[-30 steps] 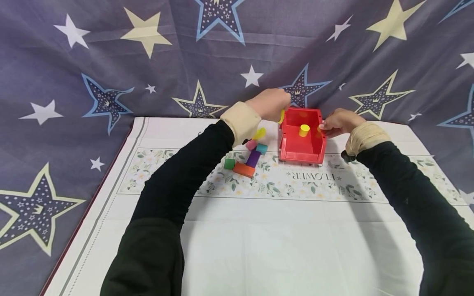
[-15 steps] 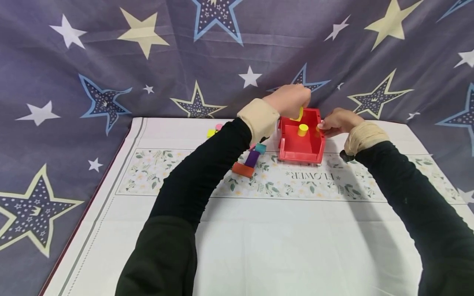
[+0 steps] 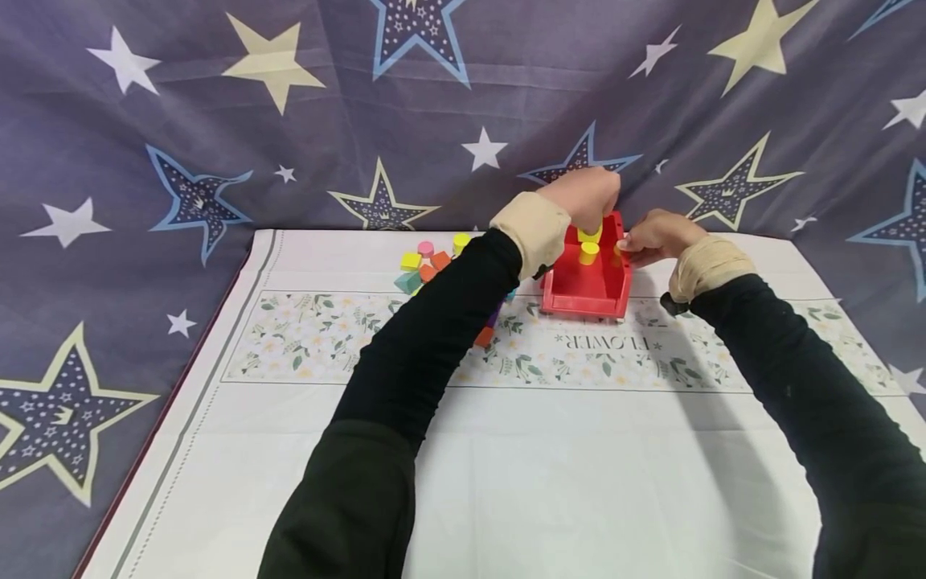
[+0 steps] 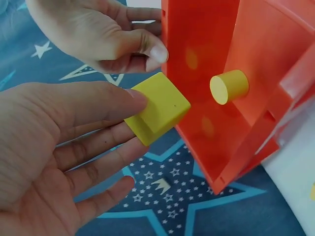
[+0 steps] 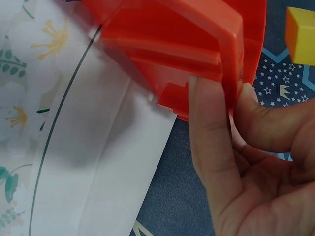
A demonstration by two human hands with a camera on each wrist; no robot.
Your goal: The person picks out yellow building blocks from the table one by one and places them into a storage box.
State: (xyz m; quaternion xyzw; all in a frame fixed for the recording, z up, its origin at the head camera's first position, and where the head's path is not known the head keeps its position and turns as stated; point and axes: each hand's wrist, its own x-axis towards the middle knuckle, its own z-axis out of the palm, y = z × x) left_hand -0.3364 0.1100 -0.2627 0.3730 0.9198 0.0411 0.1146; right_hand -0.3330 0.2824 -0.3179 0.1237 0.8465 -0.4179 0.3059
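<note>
Over the far end of a red plastic bin (image 3: 586,304), my left hand (image 3: 587,195) pinches a yellow block (image 4: 160,108) between thumb and fingers. In the left wrist view the block is just outside the bin's opening. A yellow cylinder (image 3: 589,253) stands on the bin's floor. At the bin's right side, my right hand (image 3: 661,235) grips the wall, with the thumb on one face and fingers on the other, as the right wrist view shows. The yellow block (image 5: 301,37) also shows at that view's edge.
Left of the bin lie several coloured blocks, among them a yellow cylinder (image 3: 460,243), a pink piece (image 3: 425,248) and a teal piece (image 3: 408,281). My left sleeve hides part of them. A star-printed cloth (image 3: 304,137) rises behind the table (image 3: 579,466).
My left hand has moved right with the yellow block, from beside the bin to over its far end. The right hand has kept its hold on the wall. More loose blocks show at left.
</note>
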